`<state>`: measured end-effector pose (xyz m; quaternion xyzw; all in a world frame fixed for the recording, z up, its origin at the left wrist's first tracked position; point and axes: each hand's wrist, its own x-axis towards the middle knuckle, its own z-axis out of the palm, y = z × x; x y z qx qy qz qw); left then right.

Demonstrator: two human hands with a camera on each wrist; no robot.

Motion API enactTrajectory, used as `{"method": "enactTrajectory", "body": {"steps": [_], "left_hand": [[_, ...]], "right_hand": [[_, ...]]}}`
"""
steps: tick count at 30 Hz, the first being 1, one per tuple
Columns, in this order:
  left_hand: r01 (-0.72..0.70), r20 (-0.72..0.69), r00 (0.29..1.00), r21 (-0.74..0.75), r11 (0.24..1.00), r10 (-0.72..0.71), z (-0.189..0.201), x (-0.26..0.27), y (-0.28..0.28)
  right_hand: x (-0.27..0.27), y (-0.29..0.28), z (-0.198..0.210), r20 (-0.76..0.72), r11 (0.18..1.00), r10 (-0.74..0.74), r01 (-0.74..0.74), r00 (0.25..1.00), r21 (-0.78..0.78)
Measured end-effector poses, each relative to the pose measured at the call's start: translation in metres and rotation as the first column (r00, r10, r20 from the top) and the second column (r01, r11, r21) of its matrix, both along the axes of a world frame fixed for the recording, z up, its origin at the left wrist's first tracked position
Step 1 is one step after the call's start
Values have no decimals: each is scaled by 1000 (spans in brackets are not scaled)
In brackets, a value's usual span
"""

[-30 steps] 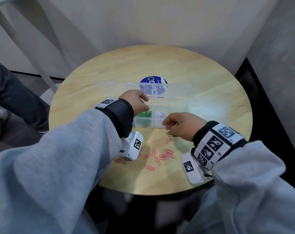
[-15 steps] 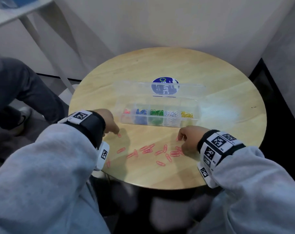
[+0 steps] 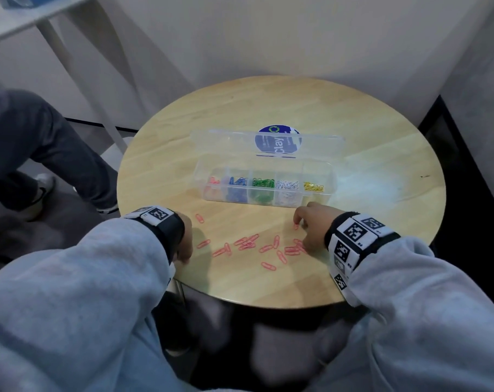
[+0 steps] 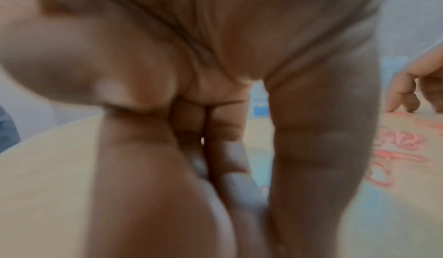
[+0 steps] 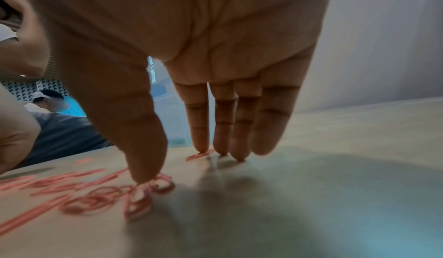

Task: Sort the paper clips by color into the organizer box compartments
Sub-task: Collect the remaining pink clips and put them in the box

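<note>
A clear organizer box [image 3: 333, 176] stands mid-table with its lid [image 3: 226, 145] open behind it. From left to right its compartments hold pink, blue, green, white and yellow clips. Several pink paper clips [image 3: 247, 244] [image 5: 100, 199] [image 4: 405, 148] lie loose on the table in front of it. My right hand [image 3: 305, 224] [image 5: 191, 165] has straight fingers: the thumb presses on a pink cluster and the index tip touches one clip. My left hand [image 3: 185, 244] [image 4: 239, 214] points down at the table's near left edge. It is blurred, and I cannot tell whether it holds anything.
The round wooden table [image 3: 268, 103] stands against a pale wall. A blue round sticker [image 3: 278, 141] shows through the lid. Another person's legs [image 3: 42, 142] are at the left, beside a white desk leg [image 3: 79, 75]. A dark gap runs along the right.
Both hands left the box and came down to the loose pink clips. Since then the left hand has drawn back toward the near edge; the right stays with fingertips on the clips.
</note>
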<state>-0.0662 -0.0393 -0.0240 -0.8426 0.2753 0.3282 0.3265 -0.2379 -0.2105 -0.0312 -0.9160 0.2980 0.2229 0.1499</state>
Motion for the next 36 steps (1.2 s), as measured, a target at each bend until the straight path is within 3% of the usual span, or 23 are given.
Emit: {"method": "enactTrajectory", "body": {"steps": [6, 10, 20, 25, 31, 36], "left_hand": [[97, 33, 995, -348, 932, -91, 2, 13, -10], [89, 9, 995, -467, 880, -96, -1, 20, -8], [57, -58, 993, -509, 859, -100, -4, 13, -7], [55, -90, 989, -515, 855, -118, -5, 8, -10], [108, 10, 993, -484, 868, -119, -6, 15, -10], [101, 7, 994, -454, 885, -110, -8, 14, -13]], "right_hand": [[-4, 0, 1, 45, 1000, 6, -5, 999, -22], [-3, 2, -1, -11, 999, 47, -47, 999, 13], [1, 6, 2, -103, 997, 81, -81, 991, -1], [-3, 6, 2, -32, 997, 79, -79, 996, 1], [0, 5, 1, -33, 995, 101, -100, 994, 11], [4, 6, 2, -110, 990, 140, -141, 984, 6]]}}
